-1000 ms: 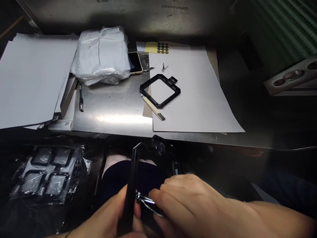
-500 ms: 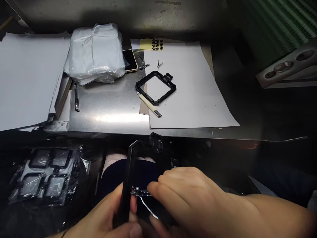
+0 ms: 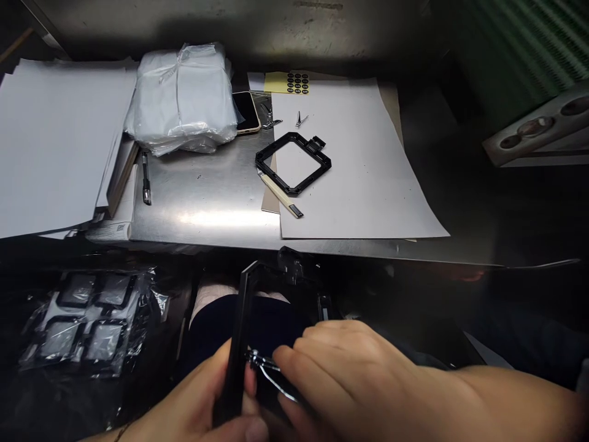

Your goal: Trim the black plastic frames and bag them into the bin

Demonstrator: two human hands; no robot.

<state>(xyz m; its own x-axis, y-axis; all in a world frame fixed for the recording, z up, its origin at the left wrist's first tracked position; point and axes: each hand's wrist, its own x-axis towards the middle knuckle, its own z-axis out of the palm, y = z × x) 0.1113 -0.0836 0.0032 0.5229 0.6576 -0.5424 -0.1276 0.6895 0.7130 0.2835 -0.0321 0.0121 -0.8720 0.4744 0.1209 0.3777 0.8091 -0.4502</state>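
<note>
My left hand (image 3: 207,393) is closed round the side of a black plastic frame (image 3: 239,344), which stands tilted on edge above my lap. In my closed right hand (image 3: 340,368) is a shiny nail clipper (image 3: 267,363), its jaws at the inner edge of the frame. Fingers partly hide the clipper's body and the lower part of the frame. On the table ahead lies a second black frame (image 3: 264,153) with a small tab, next to a cream-handled cutter (image 3: 281,195). Another nail clipper (image 3: 300,119) rests just beyond it on the white sheet (image 3: 368,184).
A tied bundle of clear plastic bags (image 3: 188,98), a phone (image 3: 246,112), a pen (image 3: 146,179) and stacked paper (image 3: 55,141) occupy the table's left half. Yellow sticker sheet (image 3: 276,83) lies at the back. Bagged black frames (image 3: 87,325) sit low at left.
The nail clipper's lever has come closer to its body in my right hand. Both hands stay nearly in place, and the view has shifted slightly.
</note>
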